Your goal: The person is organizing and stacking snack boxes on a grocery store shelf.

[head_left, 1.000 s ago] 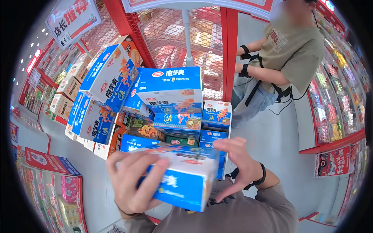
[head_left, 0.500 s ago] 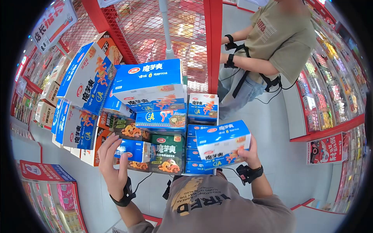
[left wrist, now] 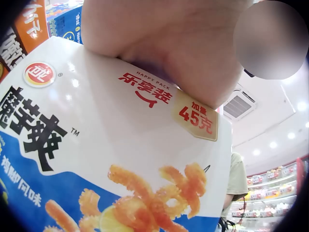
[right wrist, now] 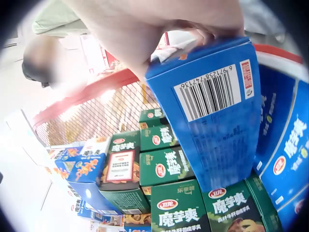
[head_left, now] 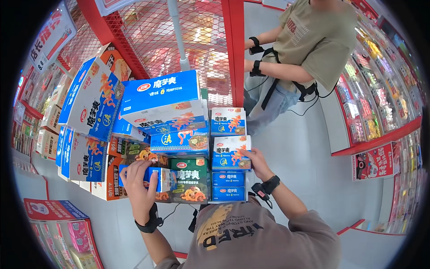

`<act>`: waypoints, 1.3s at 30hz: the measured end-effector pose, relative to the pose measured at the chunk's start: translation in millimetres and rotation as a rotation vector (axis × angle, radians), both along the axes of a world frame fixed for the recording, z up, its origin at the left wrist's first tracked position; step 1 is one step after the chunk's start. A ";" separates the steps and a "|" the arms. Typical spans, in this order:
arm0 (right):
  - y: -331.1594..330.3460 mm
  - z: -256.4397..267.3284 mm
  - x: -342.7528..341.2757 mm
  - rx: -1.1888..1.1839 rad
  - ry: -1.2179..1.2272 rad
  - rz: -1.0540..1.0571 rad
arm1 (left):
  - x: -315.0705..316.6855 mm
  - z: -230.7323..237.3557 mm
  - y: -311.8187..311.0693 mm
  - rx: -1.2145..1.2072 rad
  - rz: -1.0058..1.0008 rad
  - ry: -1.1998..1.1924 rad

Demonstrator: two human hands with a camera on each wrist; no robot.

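Observation:
My left hand (head_left: pixel 139 188) grips the left part of a small blue-and-white box (head_left: pixel 166 180) in front of the stack, fingers over its top and thumb across its side. That box's white face (left wrist: pixel 96 116) fills much of the left wrist view, below the hand (left wrist: pixel 169 38). To the right, my right hand (head_left: pixel 260 167) holds another blue-and-white box (head_left: pixel 231 154) by its right side, above the right column of blue boxes (head_left: pixel 228 193). In the right wrist view, the hand (right wrist: pixel 164 24) is over a blue box end (right wrist: pixel 212 125) with a barcode.
Large blue-and-white boxes (head_left: pixel 161 96) are stacked behind, with a green box (head_left: pixel 190 181) between the hands. A red mesh rack (head_left: pixel 206 49) stands beyond. Another person (head_left: pixel 309 49) stands at the right, near shelves (head_left: pixel 371 103). A sign (head_left: pixel 53 36) hangs at the upper left.
The right hand has brought its box left, over the right column. My left hand has closed round the small box, after hovering with spread fingers at its left end. The view has shifted.

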State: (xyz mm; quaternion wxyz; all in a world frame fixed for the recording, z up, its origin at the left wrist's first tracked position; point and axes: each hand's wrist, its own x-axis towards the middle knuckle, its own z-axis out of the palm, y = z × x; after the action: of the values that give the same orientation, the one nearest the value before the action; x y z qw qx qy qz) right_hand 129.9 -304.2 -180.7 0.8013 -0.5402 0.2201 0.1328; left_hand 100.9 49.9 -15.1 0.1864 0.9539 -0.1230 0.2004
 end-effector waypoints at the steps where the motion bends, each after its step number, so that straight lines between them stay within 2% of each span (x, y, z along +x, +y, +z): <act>1: 6.0 -12.5 3.9 -0.087 -0.032 0.023 | -0.2 -0.3 0.1 -0.004 0.006 0.006; 3: 15.5 -33.7 13.5 -0.263 -0.096 0.083 | -0.4 0.8 -0.2 -0.015 0.001 0.014; 6: 19.3 -26.5 1.1 -1.307 -0.528 0.120 | -1.7 0.8 0.5 -0.016 0.001 -0.005; 9: 11.5 -15.2 -5.9 -1.271 -0.553 0.318 | -1.2 0.8 0.1 -0.009 0.008 -0.002; 12: 13.9 15.5 -12.1 -1.240 -0.300 0.562 | -0.1 0.8 -1.6 -0.004 0.017 0.011; 15: 11.1 -19.5 -18.8 -1.222 -0.520 0.491 | -0.3 -0.4 -1.4 -0.009 0.021 0.011; 17: 12.0 -33.8 -18.8 -1.203 -0.559 0.456 | 0.1 -0.5 -1.7 -0.005 0.019 0.008; 21: 18.2 -24.6 -20.7 -1.317 -0.622 0.410 | 0.4 -0.6 -1.7 0.003 0.015 0.023; 24: 18.9 -20.4 -22.2 -1.306 -0.525 0.453 | -1.2 -0.2 -0.3 0.002 0.008 0.024; 27: 15.6 -18.4 -28.3 -1.347 -0.617 0.443 | -3.4 2.7 -0.1 -0.004 0.000 0.040; 39: 5.7 -35.1 -36.7 -1.292 -0.724 0.421 | -0.9 0.5 -2.2 0.022 0.003 0.060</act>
State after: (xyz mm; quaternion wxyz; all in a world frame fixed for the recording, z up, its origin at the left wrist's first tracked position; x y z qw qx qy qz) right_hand 93.2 -298.5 -215.8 0.3066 -0.9412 -0.1296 -0.0574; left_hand 99.9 47.7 -14.6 0.1792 0.9617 -0.1180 0.1705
